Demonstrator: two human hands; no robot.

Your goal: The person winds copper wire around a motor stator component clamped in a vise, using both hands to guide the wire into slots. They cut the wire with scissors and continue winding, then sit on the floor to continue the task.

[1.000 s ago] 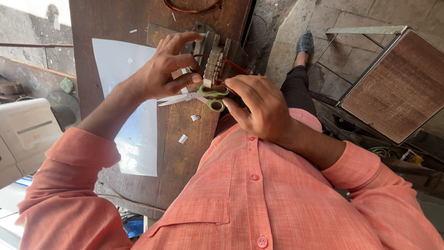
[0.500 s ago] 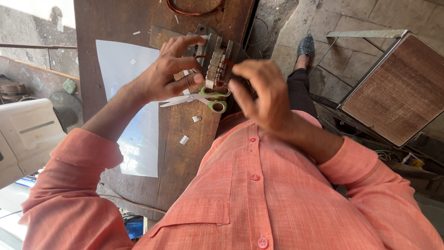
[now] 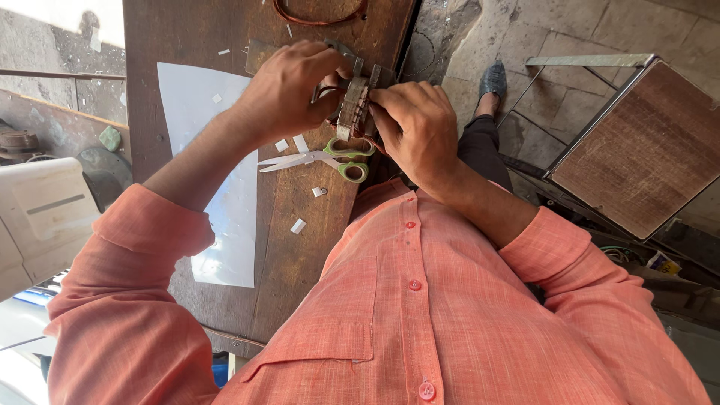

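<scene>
Sheet: white sheet (image 3: 225,225) lies on the bench (image 3: 187,37), left of and below the left hand.
Left hand: left hand (image 3: 289,94) curled, fingertips pinching the metal part (image 3: 352,105) from its left.
Scissors: green-handled scissors (image 3: 330,156) just below both hands, shut, amid white scraps (image 3: 298,225).
Right hand: right hand (image 3: 416,127) curled, gripping the part's right side.
Edge: bench edge runs under the right hand; stone floor (image 3: 585,30) and a board (image 3: 645,150) lie beyond.
</scene>
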